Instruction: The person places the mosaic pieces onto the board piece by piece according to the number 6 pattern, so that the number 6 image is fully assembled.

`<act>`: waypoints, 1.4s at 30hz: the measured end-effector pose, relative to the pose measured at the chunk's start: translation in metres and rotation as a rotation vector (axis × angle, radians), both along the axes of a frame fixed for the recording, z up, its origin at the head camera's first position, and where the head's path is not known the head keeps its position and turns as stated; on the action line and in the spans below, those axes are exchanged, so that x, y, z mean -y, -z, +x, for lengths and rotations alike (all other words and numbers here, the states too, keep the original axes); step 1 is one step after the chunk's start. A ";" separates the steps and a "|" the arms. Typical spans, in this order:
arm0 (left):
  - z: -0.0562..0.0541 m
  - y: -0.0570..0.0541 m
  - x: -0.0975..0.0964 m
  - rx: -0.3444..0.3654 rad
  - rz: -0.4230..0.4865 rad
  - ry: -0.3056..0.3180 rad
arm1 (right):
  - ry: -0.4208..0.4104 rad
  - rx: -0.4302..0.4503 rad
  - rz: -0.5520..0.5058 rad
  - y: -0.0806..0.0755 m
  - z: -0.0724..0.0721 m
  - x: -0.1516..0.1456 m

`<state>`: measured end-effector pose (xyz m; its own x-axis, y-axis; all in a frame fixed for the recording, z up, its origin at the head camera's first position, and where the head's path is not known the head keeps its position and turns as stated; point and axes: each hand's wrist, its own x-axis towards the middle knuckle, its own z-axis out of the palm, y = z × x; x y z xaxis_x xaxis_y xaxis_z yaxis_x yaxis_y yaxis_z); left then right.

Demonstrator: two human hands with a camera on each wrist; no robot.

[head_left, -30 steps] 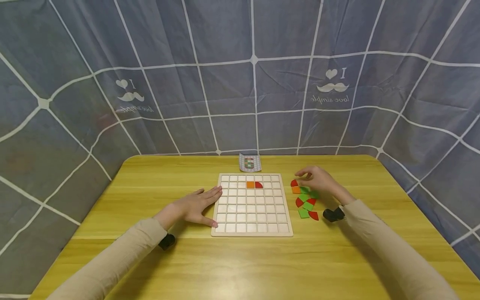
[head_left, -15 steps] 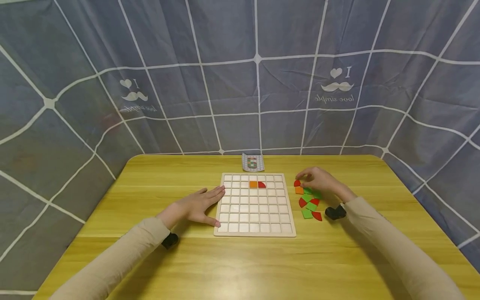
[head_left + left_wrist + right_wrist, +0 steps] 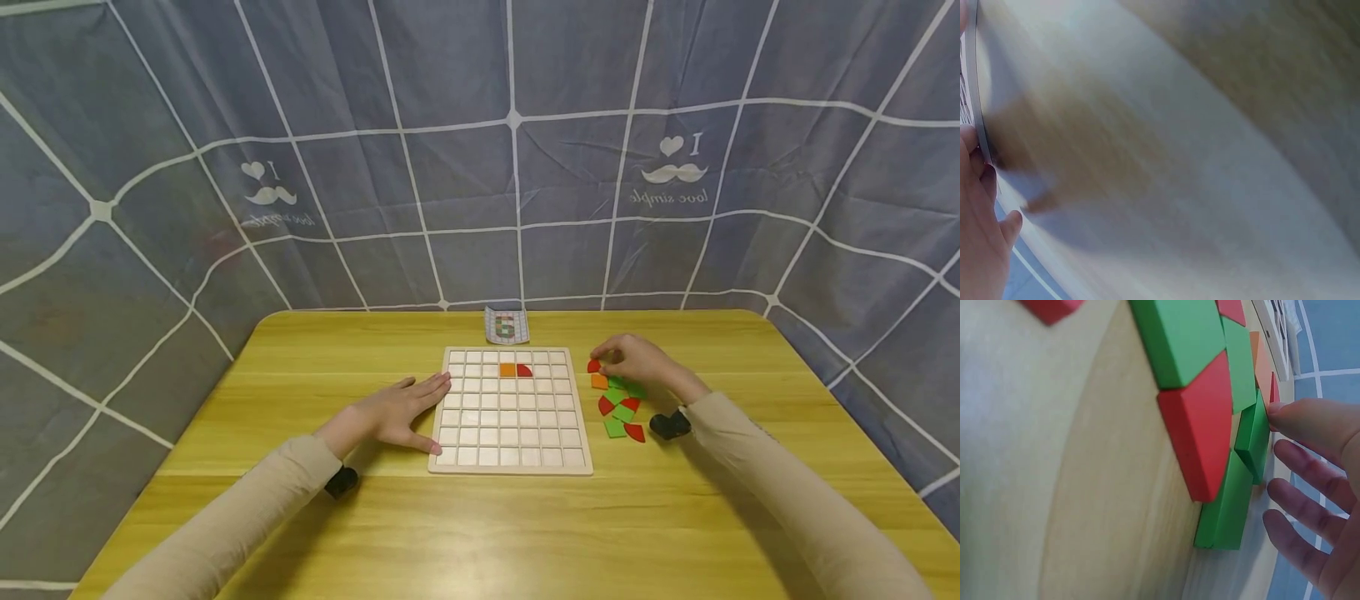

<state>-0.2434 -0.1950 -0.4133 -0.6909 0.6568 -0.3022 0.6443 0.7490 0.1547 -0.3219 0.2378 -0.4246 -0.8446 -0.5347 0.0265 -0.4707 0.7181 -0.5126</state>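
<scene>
My left hand (image 3: pixel 397 415) lies spread along the left edge of a pale wooden grid board (image 3: pixel 510 470), fingertips and thumb on its rim. An orange square tile (image 3: pixel 507 370) and a red quarter-circle tile (image 3: pixel 524 371) sit side by side in the second row from the back. Right of the board, my right hand (image 3: pixel 641 360) pinches another red quarter-circle tile (image 3: pixel 593 367) between thumb and forefinger, at the far end of a loose group of tiles. In the right wrist view the other fingers (image 3: pixel 1300 540) hang free, and the thumb partly hides that red tile.
Below the right hand lie an orange tile (image 3: pixel 599 381), several green tiles (image 3: pixel 615 429) and more red ones (image 3: pixel 634 432), some touching or overlapping. A small printed pattern card (image 3: pixel 507 326) lies behind the board. A grey gridded curtain (image 3: pixel 465 167) surrounds the table's back and sides.
The head view has shifted slightly. My right finger and thumb stay at the red tile at the far end of the group, and the left hand keeps its place on the board's edge.
</scene>
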 end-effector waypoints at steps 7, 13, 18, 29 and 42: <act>0.000 0.003 0.000 -0.009 -0.002 0.001 | 0.018 -0.028 0.045 -0.001 0.001 0.001; 0.002 0.002 0.000 -0.008 0.008 -0.008 | 0.079 -0.023 0.087 -0.004 0.003 0.003; 0.002 0.002 0.001 -0.008 0.017 -0.008 | 0.141 -0.037 0.090 -0.007 0.006 0.005; 0.002 0.002 0.001 -0.009 0.009 -0.009 | 0.193 -0.139 0.099 -0.008 0.009 0.016; 0.002 -0.002 0.001 -0.002 0.014 0.000 | 0.207 -0.146 0.056 -0.014 0.013 0.041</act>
<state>-0.2409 -0.1958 -0.4111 -0.6912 0.6610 -0.2920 0.6447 0.7466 0.1640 -0.3090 0.1967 -0.4105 -0.9258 -0.3545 0.1314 -0.3764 0.8323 -0.4070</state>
